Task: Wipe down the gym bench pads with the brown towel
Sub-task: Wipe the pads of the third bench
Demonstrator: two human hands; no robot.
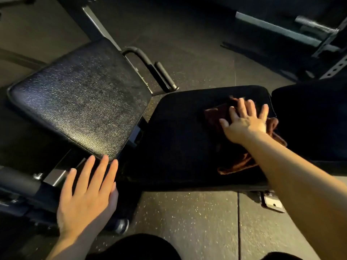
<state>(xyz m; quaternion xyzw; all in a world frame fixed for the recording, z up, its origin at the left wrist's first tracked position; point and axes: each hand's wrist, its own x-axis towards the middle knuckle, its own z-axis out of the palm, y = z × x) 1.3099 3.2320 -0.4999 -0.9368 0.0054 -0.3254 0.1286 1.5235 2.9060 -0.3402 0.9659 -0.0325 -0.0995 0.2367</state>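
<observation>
A: Where is the brown towel (242, 139)?

B: At four o'clock, bunched on the dark seat pad (184, 136), near that pad's right end beside the back pad (309, 119).

A: And the hands?

B: The right hand (244, 122) lies on the towel, fingers spread and straight, pressing it flat. The left hand (86, 194) hangs at seven o'clock, fingers straight and close together, holding nothing, just below the textured pad (78, 98) at ten o'clock.

A: Under them?

B: Speckled rubber floor (187, 222).

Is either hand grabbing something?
No. The right hand presses flat on the crumpled brown cloth towel's middle; the left hand holds nothing.
</observation>
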